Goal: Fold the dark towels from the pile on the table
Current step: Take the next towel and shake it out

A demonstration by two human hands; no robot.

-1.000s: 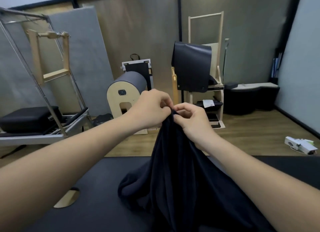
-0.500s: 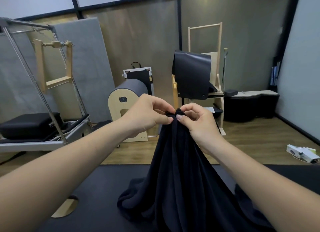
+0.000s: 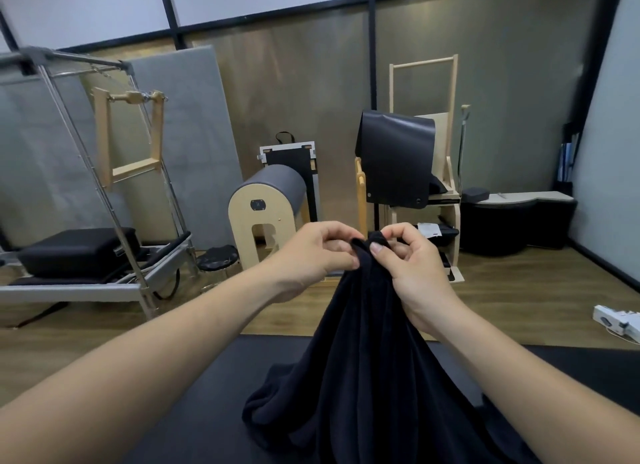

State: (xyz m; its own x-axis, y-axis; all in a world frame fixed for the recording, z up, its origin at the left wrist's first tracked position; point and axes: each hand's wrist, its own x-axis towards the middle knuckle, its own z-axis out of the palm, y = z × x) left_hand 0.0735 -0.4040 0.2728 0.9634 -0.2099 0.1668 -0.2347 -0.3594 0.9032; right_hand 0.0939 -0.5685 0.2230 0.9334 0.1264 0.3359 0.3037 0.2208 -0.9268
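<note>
My left hand (image 3: 313, 252) and right hand (image 3: 407, 255) both pinch the top edge of one dark towel (image 3: 367, 352), lifted so the rest hangs onto the near tabletop (image 3: 207, 411) and I can find its corners.

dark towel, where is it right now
In the head view the dark towel hangs at centre, its top pinched by the left hand and the right hand, its lower folds bunched on the black table.

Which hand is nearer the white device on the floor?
Right. The right hand pinches the dark towel on the side facing the white device; the left hand pinches it beyond.
</note>
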